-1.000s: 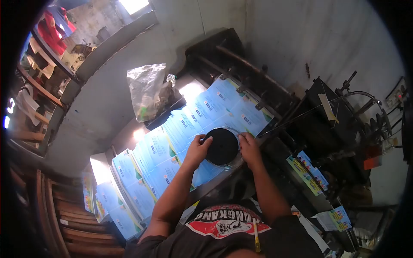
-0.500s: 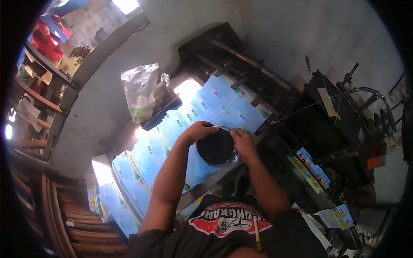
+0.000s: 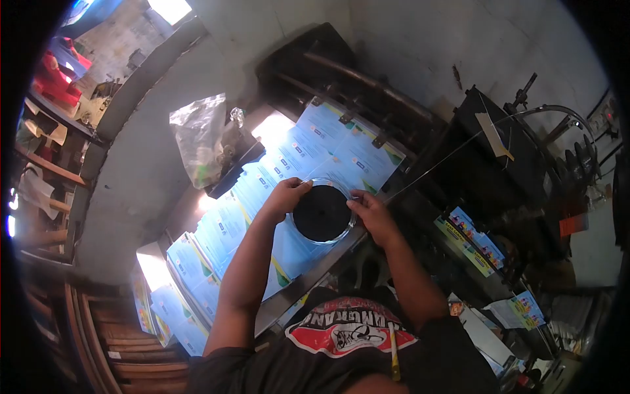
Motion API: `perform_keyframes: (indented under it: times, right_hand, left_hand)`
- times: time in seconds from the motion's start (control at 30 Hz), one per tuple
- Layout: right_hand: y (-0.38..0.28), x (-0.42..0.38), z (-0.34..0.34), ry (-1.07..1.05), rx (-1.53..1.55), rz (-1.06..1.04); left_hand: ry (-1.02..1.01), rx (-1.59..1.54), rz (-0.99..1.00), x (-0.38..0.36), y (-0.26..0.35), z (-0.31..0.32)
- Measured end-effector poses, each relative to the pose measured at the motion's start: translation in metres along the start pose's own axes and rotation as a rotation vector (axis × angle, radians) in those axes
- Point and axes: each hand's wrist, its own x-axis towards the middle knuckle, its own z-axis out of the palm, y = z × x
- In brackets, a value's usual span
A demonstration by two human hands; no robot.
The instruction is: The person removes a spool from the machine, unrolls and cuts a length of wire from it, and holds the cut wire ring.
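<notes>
Since the earlier frame, the left hand [image 3: 287, 199] has drawn back from the top of the black disc [image 3: 320, 213] to its upper-left rim, the right hand [image 3: 373, 213] has shifted slightly down the opposite side, and the whole view has turned a little. The disc, edged by a clear plastic rim [image 3: 322, 243], is over the printed blue sheets [image 3: 226, 226], near the table's front edge [image 3: 298, 282]; whether it touches them, I cannot tell. The left thumb and fingers are clamped on the upper-left rim, fingertips close together; the right thumb and forefinger close on the upper-right rim, the other fingers curled behind them, partly hidden. Beyond the left hand, a clear plastic bag [image 3: 198, 141] leans over a dark tray [image 3: 236, 169] beside the sheets. Dark machinery with a long metal bar [image 3: 367, 77] stands along their far side. A yellow-handled tool [image 3: 395, 358] lies against the person's black printed T-shirt [image 3: 262, 374].
</notes>
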Motion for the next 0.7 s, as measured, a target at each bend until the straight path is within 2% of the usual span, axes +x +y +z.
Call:
perform_keyframes:
  times: [0.03, 0.1, 0.33, 0.37, 0.43, 0.53, 0.6, 0.7]
  right_hand:
    - [-0.003, -0.005, 0.001, 0.006, 0.000, 0.001]
    - [-0.011, -0.013, 0.004, -0.011, 0.127, 0.145]
    - [0.011, -0.012, 0.003, -0.046, 0.204, 0.134]
    - [0.011, -0.013, 0.005, -0.032, 0.089, 0.095]
    - [0.009, -0.020, 0.010, -0.017, -0.025, 0.067]
    - [0.005, -0.026, 0.016, 0.014, -0.120, 0.054]
    - [0.006, -0.026, 0.018, 0.012, -0.006, 0.085]
    - [0.006, -0.035, 0.020, -0.007, -0.100, 0.028]
  left_hand:
    - [0.020, -0.032, -0.014, -0.007, 0.001, 0.000]
    - [0.024, -0.047, 0.014, -0.003, -0.021, -0.003]
    - [0.085, -0.192, 0.090, -0.036, -0.047, 0.004]
    - [0.085, -0.187, 0.094, -0.038, -0.049, 0.004]
    - [0.276, -0.006, 0.242, -0.045, -0.055, 0.009]
    - [0.343, -0.090, 0.268, -0.043, -0.065, 0.016]
    - [0.335, -0.105, 0.257, -0.039, -0.071, 0.014]
    - [0.287, -0.162, 0.226, -0.046, -0.066, 0.011]
